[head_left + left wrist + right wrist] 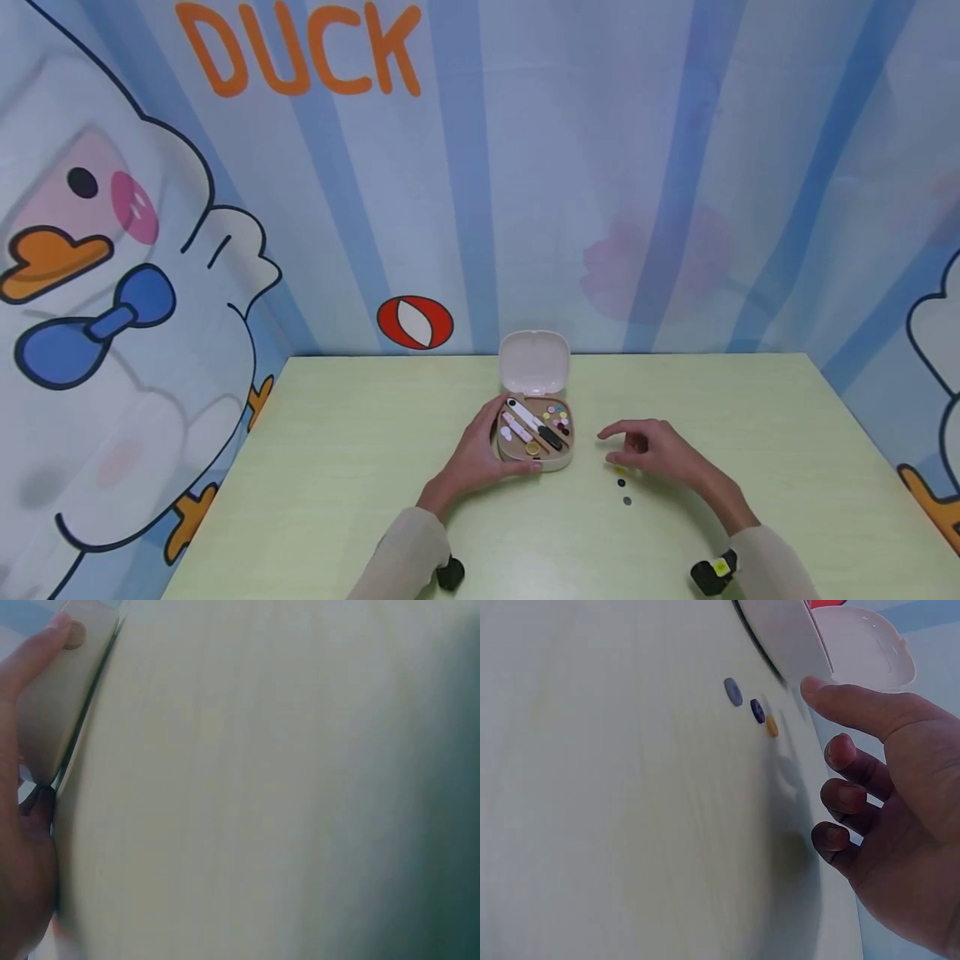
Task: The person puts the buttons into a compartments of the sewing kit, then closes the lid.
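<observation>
A small sewing kit case [557, 464] stands on the table with its pale pink lid [534, 363] raised. My left hand [474, 454] grips it, thumb along the front and fingers around the left side. Inside lie a white tool with a black end [534, 423], a pinkish slim piece [517, 427], a gold round piece [532, 448] and several small coloured buttons [557, 412]. To the right, my right hand [663, 450] hovers with loosely bent fingers, holding nothing. Just below it lie a yellow button [772, 726], a dark button [757, 711] and a grey button [733, 691].
The pale wooden table [322, 467] runs back to a printed cloth backdrop [525, 167] with a duck figure and blue stripes. Black wrist cameras [712, 573] sit under both sleeves near the front.
</observation>
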{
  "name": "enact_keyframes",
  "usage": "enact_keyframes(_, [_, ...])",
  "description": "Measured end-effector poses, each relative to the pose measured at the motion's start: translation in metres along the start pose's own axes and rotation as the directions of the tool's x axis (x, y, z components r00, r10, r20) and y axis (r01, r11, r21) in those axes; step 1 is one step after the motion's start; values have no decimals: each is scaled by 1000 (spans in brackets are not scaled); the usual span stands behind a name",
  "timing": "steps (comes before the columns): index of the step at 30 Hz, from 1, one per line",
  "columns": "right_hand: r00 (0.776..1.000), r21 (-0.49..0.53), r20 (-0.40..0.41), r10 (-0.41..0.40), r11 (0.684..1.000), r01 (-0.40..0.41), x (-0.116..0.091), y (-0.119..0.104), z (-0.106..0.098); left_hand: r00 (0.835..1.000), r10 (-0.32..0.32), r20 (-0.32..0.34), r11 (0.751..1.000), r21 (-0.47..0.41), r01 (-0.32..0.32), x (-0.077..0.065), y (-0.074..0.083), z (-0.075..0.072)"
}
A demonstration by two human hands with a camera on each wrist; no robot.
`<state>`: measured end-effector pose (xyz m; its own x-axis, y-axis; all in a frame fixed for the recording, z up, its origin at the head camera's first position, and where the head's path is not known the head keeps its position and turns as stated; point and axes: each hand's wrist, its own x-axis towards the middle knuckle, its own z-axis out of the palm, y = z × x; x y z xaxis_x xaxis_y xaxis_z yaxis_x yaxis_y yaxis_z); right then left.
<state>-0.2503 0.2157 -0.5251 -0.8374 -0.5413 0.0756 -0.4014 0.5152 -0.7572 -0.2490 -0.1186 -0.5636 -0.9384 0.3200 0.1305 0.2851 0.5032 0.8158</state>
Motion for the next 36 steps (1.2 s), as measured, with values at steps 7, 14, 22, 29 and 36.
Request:
enact_keyframes(7, [1000, 5, -1, -13, 1000, 13, -14, 6, -1, 1000, -6, 4, 1000, 1, 6, 1, -2, 0])
enact_keyframes(14, [1000, -11, 14, 8, 1000, -8, -21, 11, 0, 1000, -10, 6, 1000, 3, 10, 1, -1, 1])
enact_keyframes(22, [999, 1, 42, 3, 1000, -3, -23, 11, 0, 1000, -1, 5, 1000, 2, 1, 1, 0, 0])
enact_keyframes(29, [998, -2, 42, -37, 999, 37, -24, 15, 2, 1000, -8, -4, 1000, -4, 8, 0, 1, 1])
enact_keyframes(36, [999, -12, 31, -39, 999, 40, -23, 12, 3, 1000, -11, -7, 1000, -1, 11, 0, 1, 1])
